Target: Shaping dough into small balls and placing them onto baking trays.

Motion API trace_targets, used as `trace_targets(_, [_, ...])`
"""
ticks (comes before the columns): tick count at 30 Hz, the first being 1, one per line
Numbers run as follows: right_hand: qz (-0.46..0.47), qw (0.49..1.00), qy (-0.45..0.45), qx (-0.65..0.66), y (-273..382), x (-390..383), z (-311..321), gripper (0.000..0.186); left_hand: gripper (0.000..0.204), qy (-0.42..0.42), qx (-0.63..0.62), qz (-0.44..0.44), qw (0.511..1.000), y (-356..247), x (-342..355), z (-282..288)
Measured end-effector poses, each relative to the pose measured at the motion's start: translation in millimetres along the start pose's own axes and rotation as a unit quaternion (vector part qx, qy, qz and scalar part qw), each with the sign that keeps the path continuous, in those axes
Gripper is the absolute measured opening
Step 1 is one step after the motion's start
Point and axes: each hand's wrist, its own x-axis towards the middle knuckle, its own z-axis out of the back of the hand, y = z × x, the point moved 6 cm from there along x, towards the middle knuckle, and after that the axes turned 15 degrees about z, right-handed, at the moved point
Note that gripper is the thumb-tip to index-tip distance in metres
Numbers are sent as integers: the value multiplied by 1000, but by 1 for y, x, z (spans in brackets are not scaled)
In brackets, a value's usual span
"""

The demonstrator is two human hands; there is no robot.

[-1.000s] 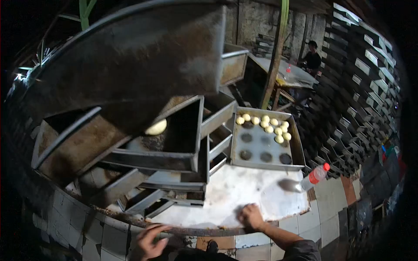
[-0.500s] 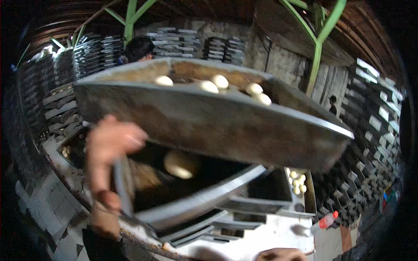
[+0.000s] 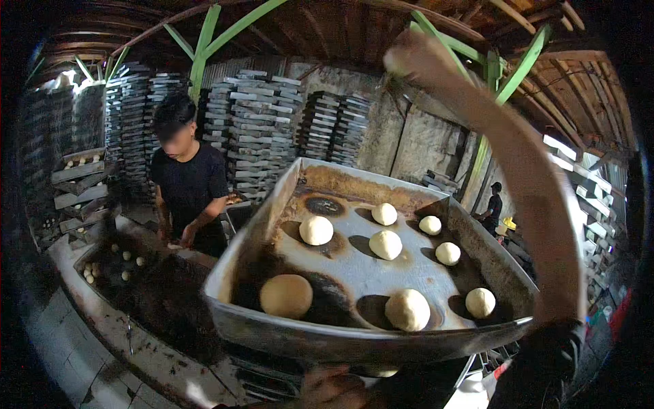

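Note:
A deep metal baking tray (image 3: 347, 235) fills the middle of the view. Its inside is stained brown, and several pale round dough balls (image 3: 315, 230) sit spaced apart on its base. My left hand (image 3: 332, 387) is in shadow under the near rim, its fingers curled against the tray's underside. My right arm reaches high on the right, past the tray. Its hand (image 3: 417, 58) is up near the roof beams, smeared by motion, and no held thing shows in it. Part of another dough ball (image 3: 383, 372) peeks out beneath the tray.
On the left stands a long dark trough-like table (image 3: 153, 293) with several small dough balls. A co-worker (image 3: 187, 177) in a black shirt works behind it. Tall stacks of metal trays (image 3: 262, 129) line the back wall. Another person (image 3: 492, 208) is far right, near green posts (image 3: 524, 65).
The tray has come down, and its inside now faces me. My left hand has moved from the tray's left side to below its near rim. My right hand has swung from the lower edge up high.

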Motion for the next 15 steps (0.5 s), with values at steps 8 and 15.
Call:
trace_targets(8, [-161, 915, 362, -81, 43, -68, -172, 61, 30, 16, -52, -57, 997, -15, 22, 17])
trace_targets(15, [-58, 986, 59, -144, 57, -170, 182, 61, 29, 15, -82, -86, 993, -11, 23, 18])
